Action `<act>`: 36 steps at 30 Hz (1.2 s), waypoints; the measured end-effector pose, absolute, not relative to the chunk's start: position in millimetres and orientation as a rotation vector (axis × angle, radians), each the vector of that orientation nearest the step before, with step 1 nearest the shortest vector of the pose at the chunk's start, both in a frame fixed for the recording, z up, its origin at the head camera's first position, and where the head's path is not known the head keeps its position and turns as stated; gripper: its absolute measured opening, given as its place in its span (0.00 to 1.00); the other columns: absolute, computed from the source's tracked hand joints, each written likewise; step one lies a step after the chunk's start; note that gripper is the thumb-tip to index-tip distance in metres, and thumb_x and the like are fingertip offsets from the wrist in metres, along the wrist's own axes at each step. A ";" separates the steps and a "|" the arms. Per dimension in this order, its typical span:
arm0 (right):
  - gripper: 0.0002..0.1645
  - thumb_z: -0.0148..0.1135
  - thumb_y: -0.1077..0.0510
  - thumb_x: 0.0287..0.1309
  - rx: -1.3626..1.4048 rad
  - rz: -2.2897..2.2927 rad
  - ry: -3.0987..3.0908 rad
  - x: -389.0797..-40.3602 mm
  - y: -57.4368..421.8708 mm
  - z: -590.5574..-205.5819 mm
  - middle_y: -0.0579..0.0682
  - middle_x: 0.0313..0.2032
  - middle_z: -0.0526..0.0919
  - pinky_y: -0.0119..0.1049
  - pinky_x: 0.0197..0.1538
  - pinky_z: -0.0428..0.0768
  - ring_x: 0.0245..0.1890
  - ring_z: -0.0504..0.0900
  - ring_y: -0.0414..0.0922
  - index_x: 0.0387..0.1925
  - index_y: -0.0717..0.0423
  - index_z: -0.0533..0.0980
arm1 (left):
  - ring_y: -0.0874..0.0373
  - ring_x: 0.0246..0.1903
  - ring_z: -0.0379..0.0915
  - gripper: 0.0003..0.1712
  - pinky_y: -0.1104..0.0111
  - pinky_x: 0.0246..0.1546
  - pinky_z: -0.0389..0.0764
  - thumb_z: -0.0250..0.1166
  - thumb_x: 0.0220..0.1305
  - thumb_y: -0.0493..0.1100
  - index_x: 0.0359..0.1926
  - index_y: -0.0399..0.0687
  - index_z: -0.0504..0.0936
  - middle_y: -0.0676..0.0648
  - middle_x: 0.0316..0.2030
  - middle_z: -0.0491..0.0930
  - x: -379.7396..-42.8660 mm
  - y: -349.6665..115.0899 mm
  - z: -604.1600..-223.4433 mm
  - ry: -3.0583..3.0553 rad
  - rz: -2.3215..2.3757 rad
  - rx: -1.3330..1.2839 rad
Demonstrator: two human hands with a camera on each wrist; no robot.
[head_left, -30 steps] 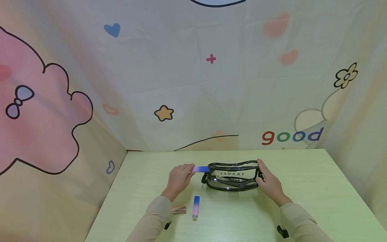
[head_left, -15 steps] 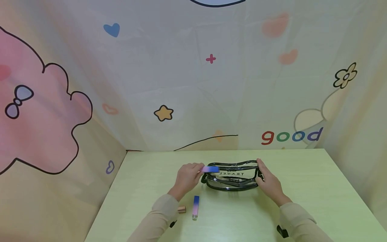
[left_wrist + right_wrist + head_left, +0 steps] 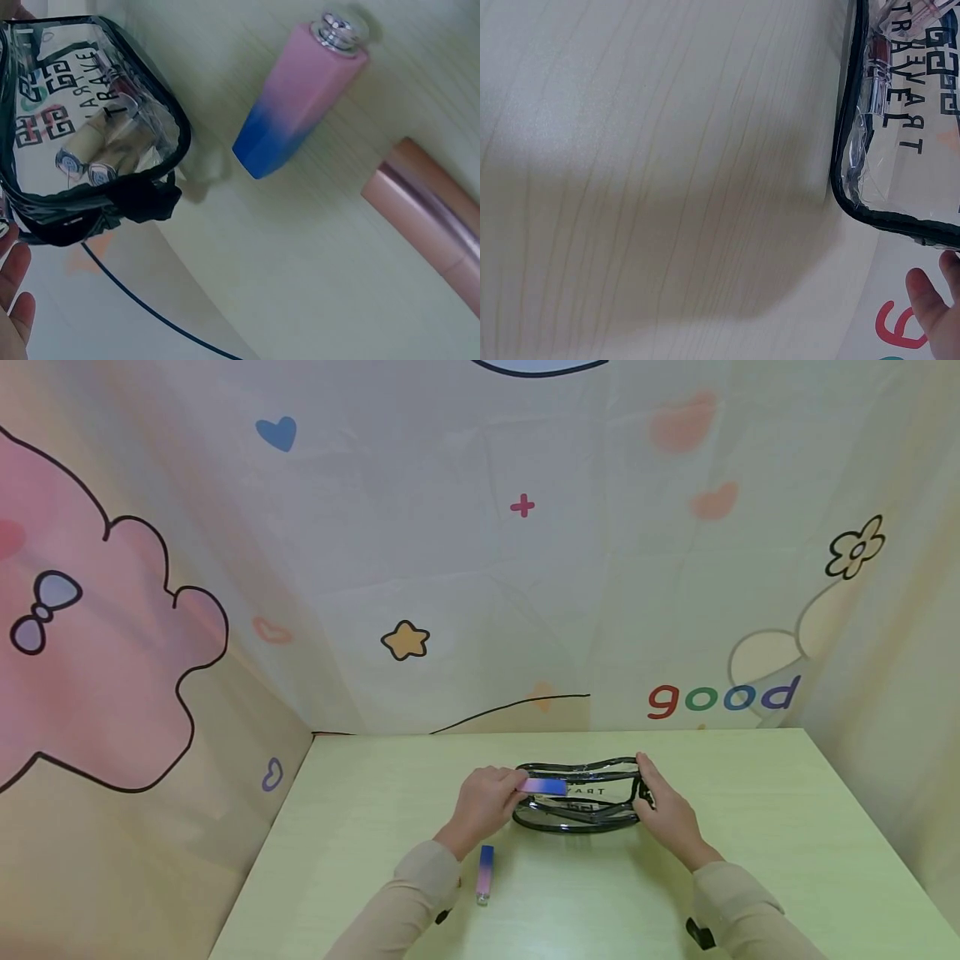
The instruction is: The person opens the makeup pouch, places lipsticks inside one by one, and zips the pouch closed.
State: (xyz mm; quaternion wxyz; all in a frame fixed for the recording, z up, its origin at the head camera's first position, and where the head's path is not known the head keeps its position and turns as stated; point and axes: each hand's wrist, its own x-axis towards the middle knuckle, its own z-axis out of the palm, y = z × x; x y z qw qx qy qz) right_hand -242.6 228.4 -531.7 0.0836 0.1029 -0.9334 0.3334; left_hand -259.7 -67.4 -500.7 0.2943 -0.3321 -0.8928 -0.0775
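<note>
My left hand [image 3: 483,802] pinches the pink end of a pink-to-blue lipstick tube [image 3: 546,787], its blue end pointing right over the clear travel pouch [image 3: 600,814]. My right hand [image 3: 670,814] grips the pouch's right end, thumb on the near side. The pouch has black piping and printed lettering. Inside it, the left wrist view shows several small cosmetic tubes [image 3: 94,150]. A matching pink-to-blue tube [image 3: 485,872] with a clear, silvery knob lies on the table in front of the pouch.
A rose-gold tube [image 3: 431,217] lies on the table beside the matching tube, almost wholly hidden by my left sleeve [image 3: 427,877] in the head view. A printed curtain [image 3: 480,610] rises behind the table's far edge.
My left hand has moved right with the lipstick tube, from the pouch's left end to over its left half. My left sleeve now covers the rose-gold tube. The right hand stays put.
</note>
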 end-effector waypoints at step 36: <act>0.40 0.45 0.61 0.54 0.286 0.987 -2.800 -242.9 227.8 -532.4 0.58 0.67 0.48 0.56 0.52 0.67 0.64 0.54 0.59 0.68 0.55 0.44 | 0.66 0.37 0.74 0.10 0.73 0.42 0.72 0.59 0.56 0.52 0.38 0.59 0.80 0.60 0.36 0.81 -260.0 -19.1 -504.1 -2.393 -0.111 -0.926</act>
